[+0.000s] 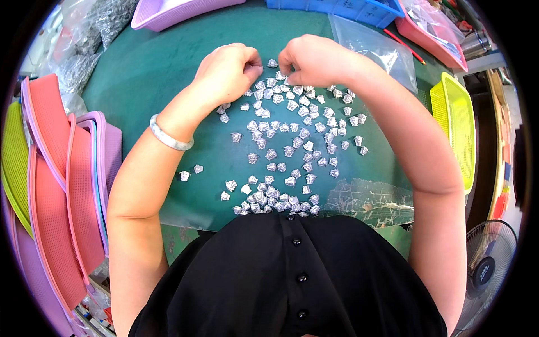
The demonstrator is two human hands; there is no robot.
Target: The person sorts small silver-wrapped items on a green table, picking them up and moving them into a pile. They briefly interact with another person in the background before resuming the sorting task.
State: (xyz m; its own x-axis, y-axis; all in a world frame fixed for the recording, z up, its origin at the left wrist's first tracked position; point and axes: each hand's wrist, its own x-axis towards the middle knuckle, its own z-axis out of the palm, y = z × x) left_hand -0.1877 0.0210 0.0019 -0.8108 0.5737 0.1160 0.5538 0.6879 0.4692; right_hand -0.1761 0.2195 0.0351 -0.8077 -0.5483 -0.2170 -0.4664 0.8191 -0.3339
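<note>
Nearest us a black buttoned garment (292, 281) fills the lower view, and just past it we see the dark green mat-covered worktable (151, 67) with a patch of scuffed clear tape (370, 202) at its near right edge. A grey floor fan (485, 269) stands low on the right. On our left leans a stack of pink, purple and yellow-green mesh plastic trays (62, 196); we count at least five, though their edges overlap. A single bright yellow mesh basket (457, 123) sits on the right.

Spread across the mat lie small crumpled silvery metal pieces (292, 140), far too many for us to count exactly, well over eighty, thickest near the garment and up by the hands.

Our left hand (230, 73), with a pale jade-coloured bangle (168, 135) on its wrist, and our right hand (314, 59) meet at the far side of the scatter, both curled into loose fists, fingertips pinching one silvery piece (272, 63) between them. Beyond lie a clear plastic bag (376, 48), a lilac tray (168, 11) and a blue bin (342, 7)
</note>
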